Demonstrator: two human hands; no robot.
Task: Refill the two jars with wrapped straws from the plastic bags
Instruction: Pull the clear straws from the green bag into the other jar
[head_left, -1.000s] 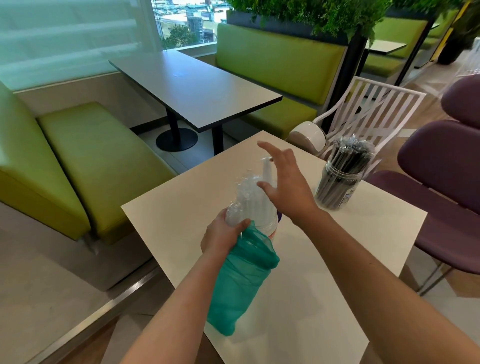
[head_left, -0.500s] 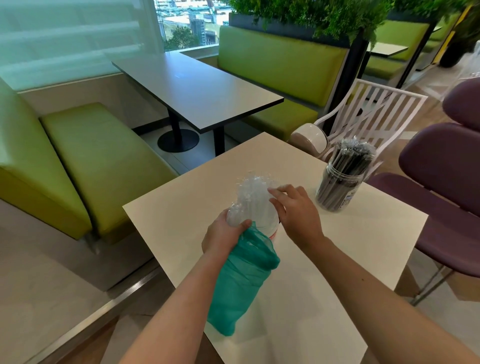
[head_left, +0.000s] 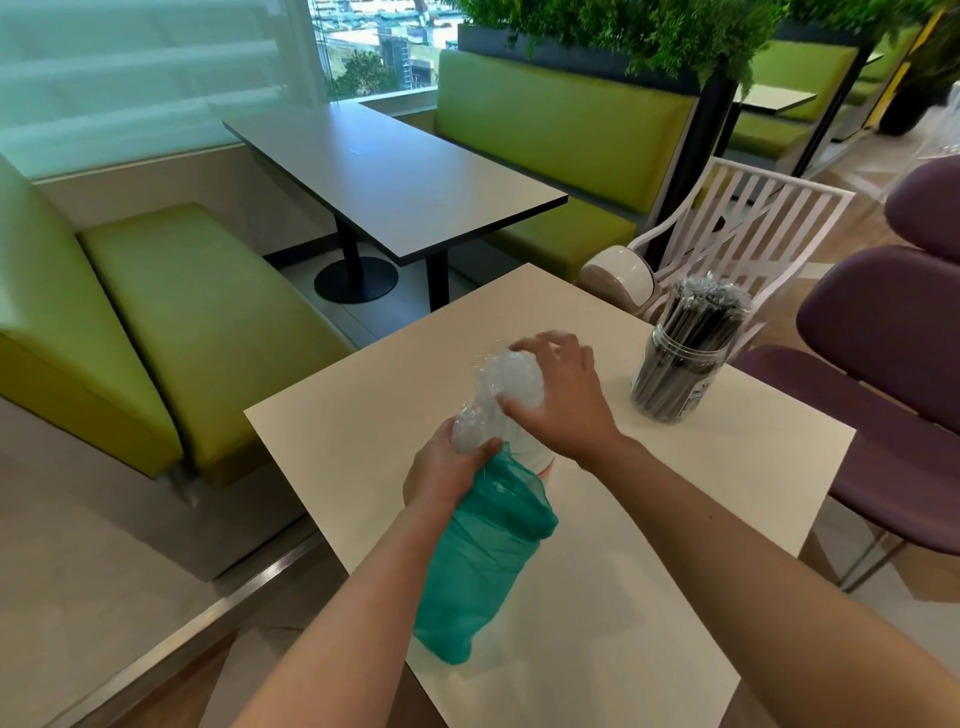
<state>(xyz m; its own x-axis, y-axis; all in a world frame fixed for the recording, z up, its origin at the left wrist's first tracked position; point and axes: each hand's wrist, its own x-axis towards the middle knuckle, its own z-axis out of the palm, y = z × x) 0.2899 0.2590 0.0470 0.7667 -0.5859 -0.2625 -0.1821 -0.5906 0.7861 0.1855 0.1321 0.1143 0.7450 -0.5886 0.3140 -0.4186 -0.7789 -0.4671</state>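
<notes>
On the cream table (head_left: 727, 493) a clear jar (head_left: 675, 384) at the right is packed with dark wrapped straws. Near the middle, my left hand (head_left: 447, 467) grips the neck of a teal plastic bag (head_left: 483, 566) that hangs down toward me. A bundle of white wrapped straws (head_left: 511, 379) sticks up out of it. My right hand (head_left: 566, 395) is wrapped around that bundle from the right, fingers over its top. The second jar (head_left: 540, 457) shows only as a white sliver below my right wrist, mostly hidden.
A white slatted chair (head_left: 753, 218) stands behind the table's far corner, and purple chairs (head_left: 883, 374) sit at the right. A dark table (head_left: 395, 176) and green benches (head_left: 197, 322) lie beyond to the left. The table's left edge drops to the floor.
My right hand came down from an open, raised pose onto the bundle of white straws and now grips it. My left hand has kept hold of the teal bag.
</notes>
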